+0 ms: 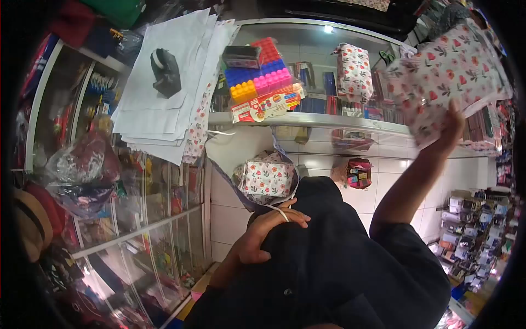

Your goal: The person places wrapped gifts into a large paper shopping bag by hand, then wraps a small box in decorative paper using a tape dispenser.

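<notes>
At the lower middle, my left hand (266,230) has the white cord handle (278,211) of a gift bag (218,151) hooked over its fingers, close against the dark shirt. Inside the open bag sits a parcel (267,176) wrapped in white paper with red flowers. My right hand (452,125) is raised at the right and grips the lower edge of a large floral-wrapped parcel (449,74), slightly smeared by motion. Its fingers are mostly hidden behind the paper. A smaller floral-wrapped parcel (354,71) lies on the glass counter to its left.
On the glass counter (329,119) lie a pack of coloured building blocks (263,77) and a dark box (241,56). White-backed sheets (159,118) with a black tape dispenser (165,72) on them lie at left. A small basket (359,174) stands beyond my lap.
</notes>
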The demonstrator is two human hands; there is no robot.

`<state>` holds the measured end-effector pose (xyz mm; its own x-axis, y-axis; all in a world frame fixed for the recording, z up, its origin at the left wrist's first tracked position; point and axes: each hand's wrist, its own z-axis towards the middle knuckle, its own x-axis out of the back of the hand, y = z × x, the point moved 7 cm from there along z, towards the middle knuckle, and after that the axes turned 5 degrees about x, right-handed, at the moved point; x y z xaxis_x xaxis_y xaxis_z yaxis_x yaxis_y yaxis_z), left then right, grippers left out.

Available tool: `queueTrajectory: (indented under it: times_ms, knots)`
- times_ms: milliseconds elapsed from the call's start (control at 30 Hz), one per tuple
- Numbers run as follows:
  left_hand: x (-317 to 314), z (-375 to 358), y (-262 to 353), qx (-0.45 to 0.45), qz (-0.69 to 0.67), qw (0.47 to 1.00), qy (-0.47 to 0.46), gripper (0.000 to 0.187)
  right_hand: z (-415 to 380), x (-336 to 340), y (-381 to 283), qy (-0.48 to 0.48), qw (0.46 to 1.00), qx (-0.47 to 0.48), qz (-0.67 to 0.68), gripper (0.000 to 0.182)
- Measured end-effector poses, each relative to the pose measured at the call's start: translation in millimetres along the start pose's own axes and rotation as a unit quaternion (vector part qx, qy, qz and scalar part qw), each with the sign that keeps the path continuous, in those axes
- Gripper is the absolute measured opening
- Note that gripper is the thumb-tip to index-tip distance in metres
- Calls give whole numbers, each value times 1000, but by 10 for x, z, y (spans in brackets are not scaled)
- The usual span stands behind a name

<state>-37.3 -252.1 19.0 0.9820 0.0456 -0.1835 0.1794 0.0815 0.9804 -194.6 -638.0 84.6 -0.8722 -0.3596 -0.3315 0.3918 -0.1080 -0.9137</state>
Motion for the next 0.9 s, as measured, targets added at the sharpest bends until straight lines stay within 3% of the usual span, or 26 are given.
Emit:
queueTrajectory:
  times_ms: [33, 67, 100, 133, 167, 200, 267, 300, 367, 400, 500, 533, 567, 633, 700, 767, 900]
  knots:
    - [6, -15, -16, -1, 1, 1000, 9, 93, -5, 262, 466, -90, 994, -26, -57, 57]
    - [6, -35, -35, -10, -5, 1000, 12, 92, -542, -659, 430, -138, 986, -61, 72, 57]
    - [5, -61, -49, -19, -12, 1000, 15, 92, -765, -1041, 666, -187, 969, -149, 61, 49]
    - [16, -86, -66, -20, -11, 999, 24, 92, -1009, -1432, 792, -215, 950, -199, -111, 49]
    - [10, -110, -74, -25, -8, 999, 22, 92, -1146, -1730, 864, -291, 929, -192, -126, 56]
    - [-1, -136, -76, -30, -5, 999, 20, 92, -1296, -2028, 959, -348, 917, -191, -30, 62]
    - [-11, -181, -77, -35, 0, 999, 31, 93, -1525, -2365, 1220, -487, 868, -60, -82, 45]
    - [-29, -205, -72, -39, 5, 999, 33, 93, -1549, -2421, 1425, -494, 863, -63, -79, 45]
    - [-46, -234, -54, -42, 14, 998, 36, 93, -1710, -2633, 1642, -611, 788, 55, -50, 46]
    - [-67, -253, -39, -45, 23, 998, 31, 92, -1788, -2680, 1749, -629, 768, 52, -110, 51]
    - [-102, -307, -4, -43, 31, 998, 40, 90, -1889, -2771, 1834, -660, 747, 29, -68, 50]
    - [-120, -307, 27, -43, 32, 997, 47, 90, -1900, -2767, 1840, -666, 724, 140, -112, 57]
    - [-125, -298, 59, -38, 44, 996, 65, 93, -1927, -2753, 1876, -670, 721, 139, -110, 57]
    - [-114, -315, 63, -33, 57, 994, 85, 96, -1923, -2684, 2118, -659, 701, 67, -265, 65]
    - [-137, -339, 59, -52, 38, 996, 59, 88, -1923, -2700, 2051, -660, 702, 104, -249, 69]
    - [-146, -332, 58, -49, 46, 996, 53, 87, -1969, -2700, 2069, -714, 652, 14, -255, 70]
    - [-141, -313, 35, -51, 51, 996, 54, 85, -1932, -2694, 2020, -659, 678, 87, -314, 62]
